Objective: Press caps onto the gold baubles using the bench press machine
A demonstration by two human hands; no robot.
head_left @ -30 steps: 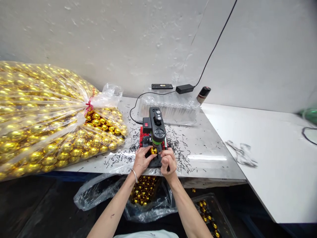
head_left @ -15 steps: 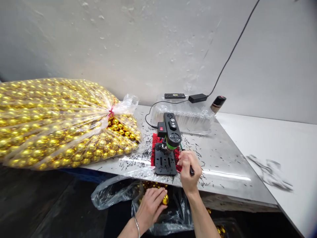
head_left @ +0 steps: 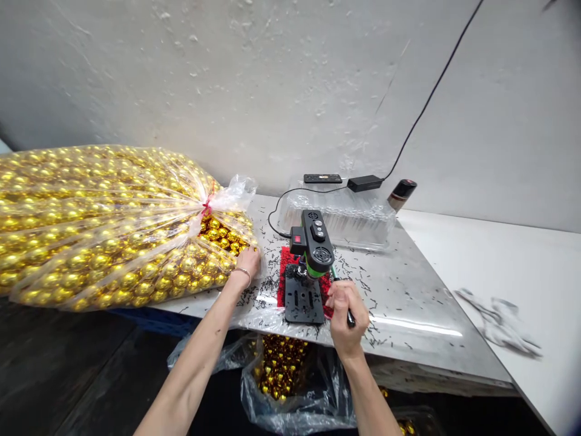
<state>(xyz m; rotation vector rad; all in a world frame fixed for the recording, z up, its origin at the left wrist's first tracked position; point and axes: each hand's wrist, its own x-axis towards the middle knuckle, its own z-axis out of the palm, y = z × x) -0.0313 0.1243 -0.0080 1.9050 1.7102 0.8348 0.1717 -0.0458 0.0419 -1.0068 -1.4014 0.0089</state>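
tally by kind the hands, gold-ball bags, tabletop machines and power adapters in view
Hands: 2 (left hand, right hand)
Gold-ball bags: 2 (tied bag, open bag below the tabletop)
Tabletop machines: 1 (black machine)
Power adapters: 1 (black adapter)
Total: 6

The left hand [head_left: 249, 261] is now placed at the right end of the big bag [head_left: 231, 194]. A second ago a gold ball was held under the drill [head_left: 318, 242]; then one was held low over the near open bag [head_left: 313, 412]. The drill's base plate [head_left: 304, 297] and the near bag's balls [head_left: 281, 366] are now uncovered.
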